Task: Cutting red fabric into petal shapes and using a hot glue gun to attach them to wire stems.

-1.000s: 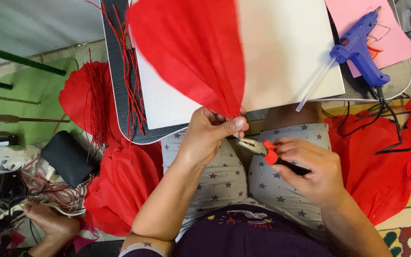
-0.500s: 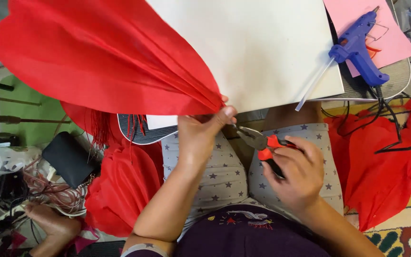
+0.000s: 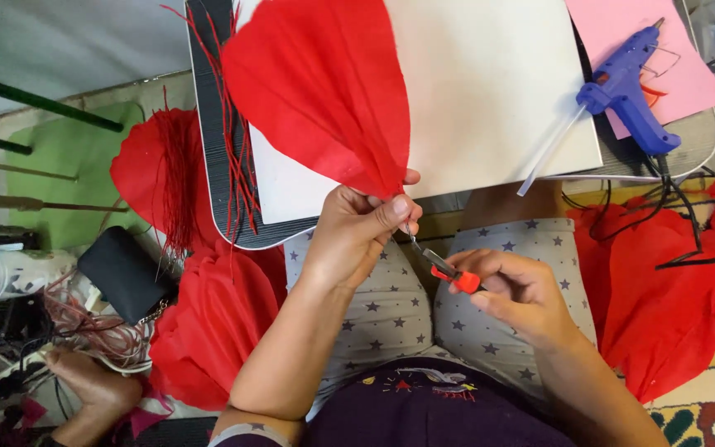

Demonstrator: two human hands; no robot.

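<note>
A white board (image 3: 490, 91) fills the upper centre of the frame as a work surface. Over it fans a gathered red crepe petal (image 3: 324, 91), pinched shut at its base by the left hand (image 3: 357, 236). Just right, the right hand (image 3: 519, 294) grips red-handled pliers (image 3: 448, 273), its tips at that pinch.

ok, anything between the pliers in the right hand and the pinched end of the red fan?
Nothing visible. The pliers in the right hand point up at the gathered end of the red paper fan, pinched by the left hand; only open air between.
</note>
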